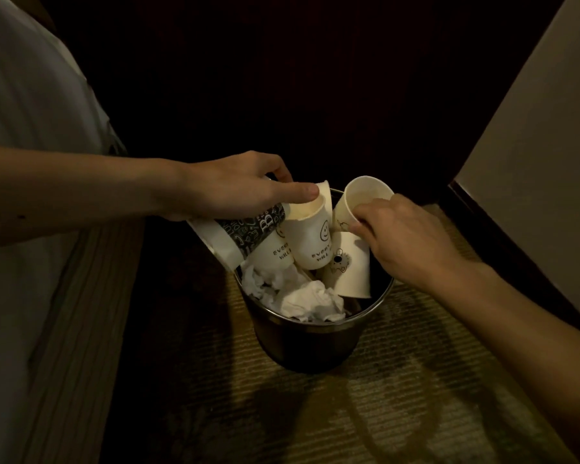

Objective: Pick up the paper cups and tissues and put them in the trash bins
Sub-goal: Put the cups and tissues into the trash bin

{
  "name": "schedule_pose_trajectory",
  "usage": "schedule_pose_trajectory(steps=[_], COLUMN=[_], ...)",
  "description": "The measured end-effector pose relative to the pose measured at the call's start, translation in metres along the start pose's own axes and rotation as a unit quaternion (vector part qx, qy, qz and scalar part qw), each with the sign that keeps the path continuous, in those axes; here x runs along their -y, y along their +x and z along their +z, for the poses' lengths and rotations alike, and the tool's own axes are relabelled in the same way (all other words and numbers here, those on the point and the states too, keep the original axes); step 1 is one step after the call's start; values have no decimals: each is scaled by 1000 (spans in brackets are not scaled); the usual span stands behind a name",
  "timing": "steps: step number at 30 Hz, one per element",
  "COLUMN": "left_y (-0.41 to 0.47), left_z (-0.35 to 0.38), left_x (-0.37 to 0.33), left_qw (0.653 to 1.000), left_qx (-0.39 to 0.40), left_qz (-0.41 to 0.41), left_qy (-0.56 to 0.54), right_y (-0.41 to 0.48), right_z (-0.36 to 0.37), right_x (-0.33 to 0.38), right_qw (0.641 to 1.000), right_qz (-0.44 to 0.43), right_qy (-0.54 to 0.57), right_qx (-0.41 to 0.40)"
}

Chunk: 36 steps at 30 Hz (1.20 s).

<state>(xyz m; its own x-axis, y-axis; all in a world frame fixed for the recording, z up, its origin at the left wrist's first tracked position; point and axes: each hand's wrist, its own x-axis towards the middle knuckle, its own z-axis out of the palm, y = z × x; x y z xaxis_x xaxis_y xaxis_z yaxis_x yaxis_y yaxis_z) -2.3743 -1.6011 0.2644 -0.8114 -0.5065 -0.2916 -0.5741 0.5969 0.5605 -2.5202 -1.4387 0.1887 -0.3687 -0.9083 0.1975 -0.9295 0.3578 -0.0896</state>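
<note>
Above bin [315, 343]: left hand [235, 192] clamped on smiley cup [310, 236], right hand [402, 239] pinching white cup [359, 199] rim. Crumpled tissues [312, 301] lie inside bin.

Carpeted indoor room: patterned carpet [399, 380], dark skirting [516, 259], metal bin [315, 343].

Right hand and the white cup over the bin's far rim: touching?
Touching. Head view: the right hand pinches the white cup at its rim with its fingers, above the bin.
</note>
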Motion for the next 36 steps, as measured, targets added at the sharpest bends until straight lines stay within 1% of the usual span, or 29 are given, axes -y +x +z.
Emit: schedule_pose_trajectory(steps=[2, 5, 9, 11, 13, 15, 17, 18, 19, 21, 23, 25, 27, 29, 31, 33, 36], left_y=[0, 0, -5, -12, -20, -27, -35, -39, -41, -44, -46, -49, -51, -49, -44, -37, -34], left_z=[-5, -7, 2, 6, 11, 20, 29, 33, 35, 36, 35, 38, 45, 55, 65, 72, 80], left_x=[-3, -9, -18, -23, -26, -28, -27, -26, -23, -18, -13, -10, -5, 5, 15, 26, 39], left_qw=[999, 990, 962, 940, 920, 908, 910, 916, 925, 949, 976, 986, 981, 975, 969, 963, 963], left_qx=[-11, -34, -49, -51, -57, -68, -71, -69, -67, -67, -65, -54, -47, -50, -63, -80, -80], left_qz=[-5, -19, -25, -20, 2, 33, 54, 65, 77, 99, 127, 155, 172, 180, 181, 180, 179], left_qy=[-40, -135, -268, -336, -389, -411, -405, -390, -367, -292, -166, -31, 74, 121, 155, 182, 184], right_y=[-8, -21, -37, -48, -58, -65, -68, -67, -67, -68, -71, -74, -77, -80, -80, -78, -75], right_z=[-2, -6, -13, -16, -18, -18, -15, -14, -13, -14, -15, -12, -6, 1, 6, 9, 15], right_x=[-6, -16, -9, 4, 23, 41, 49, 48, 44, 32, 19, 11, 9, 13, 15, 16, 20], right_qw=[999, 996, 986, 971, 938, 887, 829, 811, 805, 810, 828, 860, 900, 935, 955, 969, 978], right_qz=[14, 33, 66, 80, 102, 111, 108, 111, 117, 122, 112, 101, 77, 44, 20, -1, -12], right_qy=[30, 65, 120, 196, 317, 446, 549, 575, 581, 572, 548, 500, 429, 353, 295, 246, 207], right_qx=[-17, -47, -89, -113, -96, -49, -20, -16, -20, -36, -40, -26, -5, 5, 4, -6, -9])
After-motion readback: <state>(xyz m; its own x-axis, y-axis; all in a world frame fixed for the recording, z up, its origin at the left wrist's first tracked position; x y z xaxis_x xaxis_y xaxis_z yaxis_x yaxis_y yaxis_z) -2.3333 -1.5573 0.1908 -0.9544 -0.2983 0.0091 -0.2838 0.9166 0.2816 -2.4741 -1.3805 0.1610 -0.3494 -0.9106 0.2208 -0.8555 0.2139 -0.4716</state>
